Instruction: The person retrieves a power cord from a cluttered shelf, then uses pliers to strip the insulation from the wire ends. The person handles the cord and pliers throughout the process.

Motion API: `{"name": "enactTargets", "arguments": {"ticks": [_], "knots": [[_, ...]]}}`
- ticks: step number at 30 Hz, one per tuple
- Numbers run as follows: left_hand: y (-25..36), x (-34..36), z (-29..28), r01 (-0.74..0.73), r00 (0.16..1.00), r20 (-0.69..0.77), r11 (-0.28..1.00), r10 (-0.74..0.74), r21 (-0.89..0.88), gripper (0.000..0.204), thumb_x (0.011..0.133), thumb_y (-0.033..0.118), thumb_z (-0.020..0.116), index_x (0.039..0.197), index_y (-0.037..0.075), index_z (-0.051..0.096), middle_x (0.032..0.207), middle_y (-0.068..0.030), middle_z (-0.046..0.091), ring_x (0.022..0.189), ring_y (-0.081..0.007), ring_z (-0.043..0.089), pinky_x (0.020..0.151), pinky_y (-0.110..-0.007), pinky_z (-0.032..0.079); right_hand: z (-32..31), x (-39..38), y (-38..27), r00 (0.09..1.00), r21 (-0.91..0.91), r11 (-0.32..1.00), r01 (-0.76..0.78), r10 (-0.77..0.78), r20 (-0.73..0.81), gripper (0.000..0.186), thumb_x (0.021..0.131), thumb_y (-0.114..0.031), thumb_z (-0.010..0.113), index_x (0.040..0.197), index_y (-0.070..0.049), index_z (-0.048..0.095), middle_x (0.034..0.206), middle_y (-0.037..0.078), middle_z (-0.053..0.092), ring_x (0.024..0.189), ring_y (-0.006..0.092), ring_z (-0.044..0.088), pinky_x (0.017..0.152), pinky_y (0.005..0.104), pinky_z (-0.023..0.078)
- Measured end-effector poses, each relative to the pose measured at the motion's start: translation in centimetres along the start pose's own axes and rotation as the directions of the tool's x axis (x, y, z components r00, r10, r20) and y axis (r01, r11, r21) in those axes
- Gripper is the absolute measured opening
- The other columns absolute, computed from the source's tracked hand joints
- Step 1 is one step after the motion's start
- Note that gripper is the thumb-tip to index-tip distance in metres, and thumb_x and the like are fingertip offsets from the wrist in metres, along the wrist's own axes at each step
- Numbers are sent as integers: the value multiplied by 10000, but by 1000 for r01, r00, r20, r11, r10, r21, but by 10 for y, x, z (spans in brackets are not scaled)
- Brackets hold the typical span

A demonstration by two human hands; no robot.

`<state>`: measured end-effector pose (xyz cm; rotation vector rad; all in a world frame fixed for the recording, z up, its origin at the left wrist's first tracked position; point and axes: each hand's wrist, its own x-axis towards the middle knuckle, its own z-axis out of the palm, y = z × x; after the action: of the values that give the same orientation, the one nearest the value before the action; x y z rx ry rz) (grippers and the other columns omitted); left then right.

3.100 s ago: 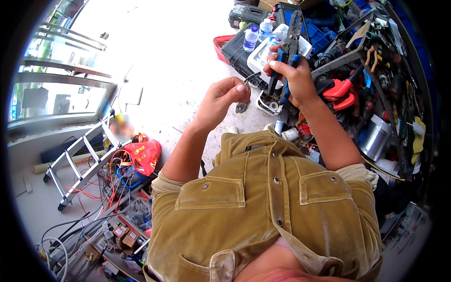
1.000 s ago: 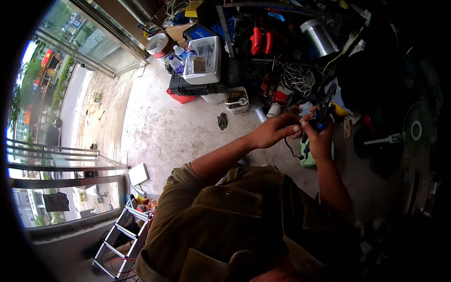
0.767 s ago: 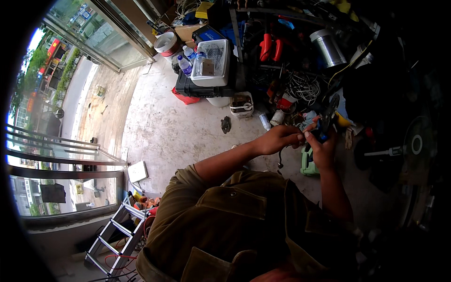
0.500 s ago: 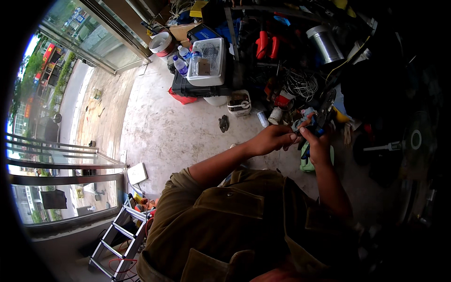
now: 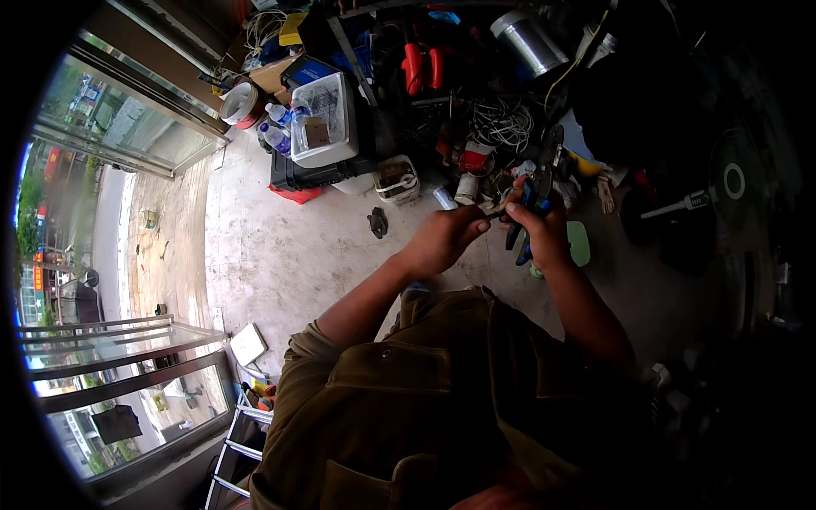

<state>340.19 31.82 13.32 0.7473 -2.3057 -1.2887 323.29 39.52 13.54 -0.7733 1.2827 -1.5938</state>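
In front of my body both hands are raised close together above the floor. My left hand is closed in a pinch on a short, thin dark piece, whose kind I cannot make out. My right hand grips blue-handled pliers. Their long dark head, with small holes in it, points away from me, and blue-and-black handles show below the fingers. The thin piece reaches to the right thumb and forefinger; whether it touches the pliers is hidden.
Beyond my hands lie coiled grey cable, red-handled tools and a silver cylinder. A white bin sits on a black case. A small dark object lies on the floor. At the lower left stands a ladder.
The view has turned, so the surroundings sit further left. My hands have drawn slightly apart, and more of the pliers' blue handles and the thin dark piece now shows.
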Motion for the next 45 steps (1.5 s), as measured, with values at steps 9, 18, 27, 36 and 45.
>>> {"name": "enactTargets", "arguments": {"ticks": [9, 18, 27, 36, 45], "knots": [[3, 6, -6, 68, 968, -232, 993, -90, -100, 233, 927, 217, 502, 889, -6, 556, 662, -173, 535, 563, -280, 484, 546, -338, 406, -28, -29, 0, 878, -258, 939, -226, 312, 364, 390, 816, -205, 560, 1169, -52, 501, 978, 46, 578, 952, 148, 526, 861, 306, 391], [26, 0, 7, -133, 970, -178, 975, 165, 178, 70, 865, 41, 516, 837, -19, 539, 664, -127, 523, 578, -185, 463, 567, -296, 414, -14, -34, -8, 828, -340, 908, -244, 378, 415, 239, 833, -269, 597, 948, -71, 527, 789, -17, 473, 746, 93, 448, 713, 253, 367], [30, -2, -20, 61, 992, 116, 989, -46, -134, 188, 919, 163, 504, 877, -12, 559, 683, -52, 528, 641, -128, 463, 602, -268, 409, -9, -36, -10, 838, -378, 916, -134, 308, 450, 380, 840, -251, 572, 1159, -66, 483, 1042, 44, 508, 1009, 148, 487, 851, 295, 392], [37, -5, -24, -28, 999, 27, 999, 28, 22, 140, 863, 137, 543, 828, 3, 568, 687, -161, 582, 649, -332, 572, 584, -364, 440, -3, -38, -3, 816, -209, 950, -231, 306, 490, 238, 841, -255, 596, 973, -73, 518, 817, -14, 488, 736, 82, 439, 687, 250, 375], [26, -5, -24, -34, 999, 33, 998, 33, 46, 117, 848, 122, 561, 833, 6, 576, 705, -167, 592, 647, -341, 574, 573, -371, 441, -3, -45, 4, 900, -226, 954, -196, 266, 346, 229, 831, -232, 596, 954, -53, 523, 634, -12, 486, 565, 81, 464, 564, 247, 392]]}}
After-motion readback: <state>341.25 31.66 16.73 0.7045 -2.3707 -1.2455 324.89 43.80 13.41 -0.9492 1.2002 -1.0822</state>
